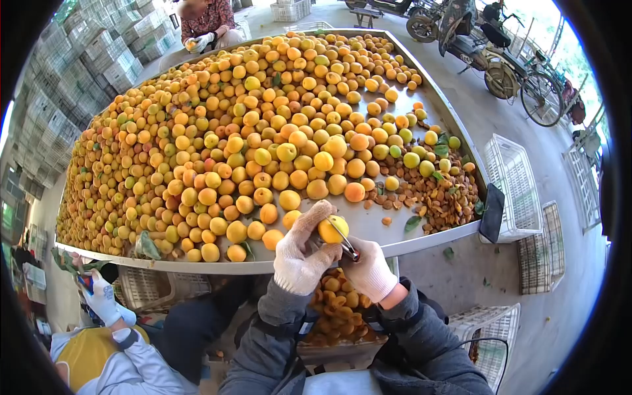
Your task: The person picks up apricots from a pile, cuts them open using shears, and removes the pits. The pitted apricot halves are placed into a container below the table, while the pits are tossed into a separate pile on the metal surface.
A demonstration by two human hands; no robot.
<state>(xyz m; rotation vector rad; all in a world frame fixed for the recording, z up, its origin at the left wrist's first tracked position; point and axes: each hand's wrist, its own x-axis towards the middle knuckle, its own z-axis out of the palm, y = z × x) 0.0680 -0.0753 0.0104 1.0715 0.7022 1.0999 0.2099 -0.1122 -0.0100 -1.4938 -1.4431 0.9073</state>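
My left hand [304, 253], in a stained whitish glove, holds a yellow apricot [333, 229] between thumb and fingers just over the table's near edge. In my right hand [370, 268], also gloved, is a small metal tool [349, 249] whose tip lies against the apricot. A large heap of orange and yellow apricots [263, 155] covers much of the metal table [368, 220]. To the right sits a pile of brown pits [447, 201] with some leaves. Beneath my hands, a container holds split apricots [341, 306].
A dark phone [492, 212] rests at the table's right corner. White crates [513, 187] stand right of it, others [148, 286] below the table. Co-workers sit at the lower left [99, 349] and far side [207, 23]. Scooters and a bicycle [541, 99] stand at upper right.
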